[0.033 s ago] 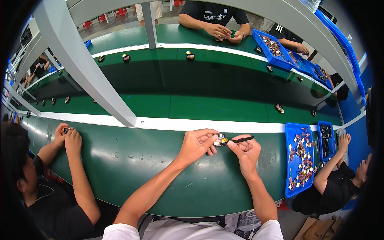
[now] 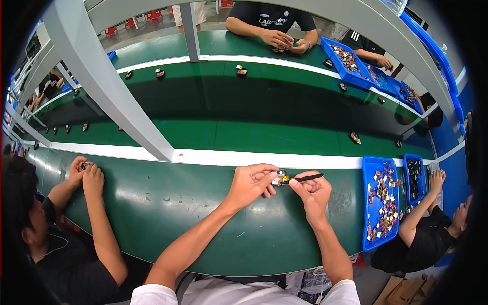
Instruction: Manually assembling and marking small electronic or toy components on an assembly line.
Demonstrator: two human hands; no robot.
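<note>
Just in front of the white rail, my left hand point(image 2: 251, 186) pinches a small dark assembly point(image 2: 279, 177) with white and yellow patches. Its exact kind is too small to make out. My right hand point(image 2: 313, 193) is closed around a slim black pen-shaped tool point(image 2: 307, 178), held slanting with its pointed end at the assembly's right side. Fingers hide part of both things. Both hands are just above the green worktable point(image 2: 244, 223).
To the right stand a blue tray point(image 2: 365, 203) of small multicoloured parts and a blue tray point(image 2: 406, 175) of black pieces. Past the white rail point(image 2: 223, 156), a green conveyor point(image 2: 284, 140) carries scattered assemblies. A grey post point(image 2: 112, 86) rises at left. Co-workers sit left, right and opposite.
</note>
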